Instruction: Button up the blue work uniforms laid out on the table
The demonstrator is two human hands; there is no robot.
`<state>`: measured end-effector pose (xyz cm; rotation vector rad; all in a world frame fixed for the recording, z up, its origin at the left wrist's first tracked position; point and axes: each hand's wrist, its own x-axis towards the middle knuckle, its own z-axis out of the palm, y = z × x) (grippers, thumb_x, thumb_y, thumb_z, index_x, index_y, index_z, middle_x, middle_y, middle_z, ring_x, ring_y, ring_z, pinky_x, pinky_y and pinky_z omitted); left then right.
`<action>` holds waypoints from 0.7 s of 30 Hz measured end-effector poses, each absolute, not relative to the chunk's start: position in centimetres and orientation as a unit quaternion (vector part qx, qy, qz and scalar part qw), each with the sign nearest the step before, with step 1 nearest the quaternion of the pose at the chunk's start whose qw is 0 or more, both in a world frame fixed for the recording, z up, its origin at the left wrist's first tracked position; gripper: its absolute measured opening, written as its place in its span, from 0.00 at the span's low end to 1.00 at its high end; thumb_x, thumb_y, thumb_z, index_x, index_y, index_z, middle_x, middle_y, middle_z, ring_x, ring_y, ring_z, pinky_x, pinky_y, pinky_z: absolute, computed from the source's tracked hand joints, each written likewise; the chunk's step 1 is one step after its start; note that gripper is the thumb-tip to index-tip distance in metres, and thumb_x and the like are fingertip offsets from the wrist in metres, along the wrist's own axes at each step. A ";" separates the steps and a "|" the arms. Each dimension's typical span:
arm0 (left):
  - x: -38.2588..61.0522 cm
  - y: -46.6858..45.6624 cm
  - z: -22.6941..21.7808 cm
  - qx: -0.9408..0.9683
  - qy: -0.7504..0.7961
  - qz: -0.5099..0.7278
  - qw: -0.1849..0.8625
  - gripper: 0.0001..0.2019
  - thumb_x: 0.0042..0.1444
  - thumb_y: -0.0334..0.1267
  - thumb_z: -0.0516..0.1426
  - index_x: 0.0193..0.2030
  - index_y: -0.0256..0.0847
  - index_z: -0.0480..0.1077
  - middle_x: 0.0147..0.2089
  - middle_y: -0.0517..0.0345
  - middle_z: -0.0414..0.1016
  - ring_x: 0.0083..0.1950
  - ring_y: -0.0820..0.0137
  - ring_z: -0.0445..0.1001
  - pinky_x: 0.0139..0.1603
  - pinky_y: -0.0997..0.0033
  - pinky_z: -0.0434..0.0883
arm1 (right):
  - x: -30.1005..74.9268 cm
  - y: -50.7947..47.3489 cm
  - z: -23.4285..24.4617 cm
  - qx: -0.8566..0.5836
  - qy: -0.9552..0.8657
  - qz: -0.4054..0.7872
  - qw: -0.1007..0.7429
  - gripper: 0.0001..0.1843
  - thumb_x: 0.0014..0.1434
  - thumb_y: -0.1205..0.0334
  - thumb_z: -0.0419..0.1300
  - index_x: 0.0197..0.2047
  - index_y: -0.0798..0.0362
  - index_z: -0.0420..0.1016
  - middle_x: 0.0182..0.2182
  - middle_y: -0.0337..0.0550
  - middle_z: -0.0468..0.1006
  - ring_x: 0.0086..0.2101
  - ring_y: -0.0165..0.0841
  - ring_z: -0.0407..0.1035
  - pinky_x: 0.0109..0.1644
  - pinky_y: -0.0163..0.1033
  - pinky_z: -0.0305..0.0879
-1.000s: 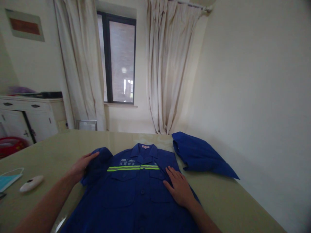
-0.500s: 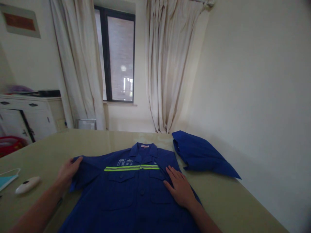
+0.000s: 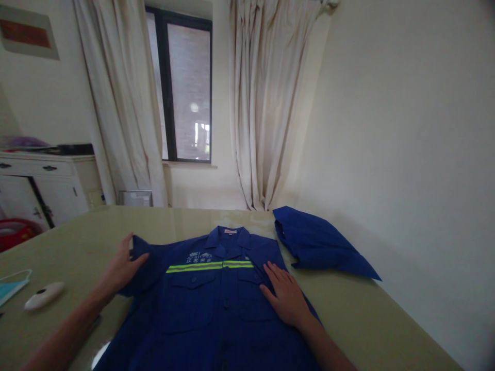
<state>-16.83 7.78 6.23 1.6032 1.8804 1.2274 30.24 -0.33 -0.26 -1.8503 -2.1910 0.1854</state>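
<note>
A dark blue short-sleeved work shirt point(image 3: 193, 304) lies front up on the table, collar away from me, with a yellow-green reflective stripe and white lettering across the chest. My left hand point(image 3: 126, 265) grips the end of the sleeve on the left, thumb on top and fingers behind the cloth; the sleeve's edge is slightly lifted. Flat on the chest at the right, my right hand point(image 3: 285, 294) rests with its fingers stretched out. The sleeve on the right looks tucked out of sight. A folded blue garment point(image 3: 325, 242) lies beyond the right shoulder.
The pale green table point(image 3: 185, 219) meets a wall on the right. At its left lie a white oval device point(image 3: 44, 296) and a light blue face mask point(image 3: 13, 288). Behind stand a white cabinet point(image 3: 58, 190), a red basin point(image 3: 17, 232) and curtains point(image 3: 263, 103) beside a window.
My left hand has moved up and to the right along the sleeve end, bringing the sleeve's edge further from me. My right hand stays in place on the shirt.
</note>
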 end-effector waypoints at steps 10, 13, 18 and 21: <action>-6.5 5.9 4.6 0.790 0.549 0.241 0.130 0.31 0.65 0.57 0.48 0.65 0.38 0.70 0.65 0.41 0.74 0.66 0.51 0.71 0.69 0.47 0.64 | 30.1 -0.5 0.0 -0.638 -0.755 0.062 0.140 0.39 0.71 0.36 0.44 0.75 0.51 0.56 0.73 0.45 0.56 0.70 0.43 0.52 0.74 0.50 0.44; -7.0 6.0 0.5 0.796 0.587 0.131 0.076 0.35 0.64 0.59 0.48 0.72 0.44 0.62 0.76 0.45 0.58 0.76 0.50 0.57 0.75 0.42 0.51 | 30.2 -0.3 0.0 -0.634 -0.759 0.066 0.130 0.40 0.71 0.35 0.42 0.76 0.50 0.54 0.74 0.44 0.54 0.71 0.42 0.50 0.74 0.50 0.42; -8.6 6.9 -1.4 0.782 0.615 0.074 0.066 0.36 0.66 0.60 0.44 0.76 0.46 0.51 0.79 0.51 0.46 0.79 0.55 0.47 0.76 0.44 0.46 | 30.3 1.4 0.1 -0.628 -0.766 0.069 0.114 0.40 0.71 0.36 0.43 0.76 0.50 0.51 0.75 0.44 0.51 0.72 0.39 0.47 0.75 0.48 0.39; -9.2 8.4 -1.2 0.770 0.633 0.049 0.061 0.36 0.67 0.59 0.43 0.77 0.45 0.49 0.80 0.50 0.43 0.79 0.54 0.45 0.76 0.42 0.47 | 30.1 3.2 0.3 -0.630 -0.766 0.073 0.106 0.39 0.71 0.37 0.43 0.76 0.50 0.51 0.75 0.45 0.50 0.72 0.39 0.46 0.75 0.47 0.36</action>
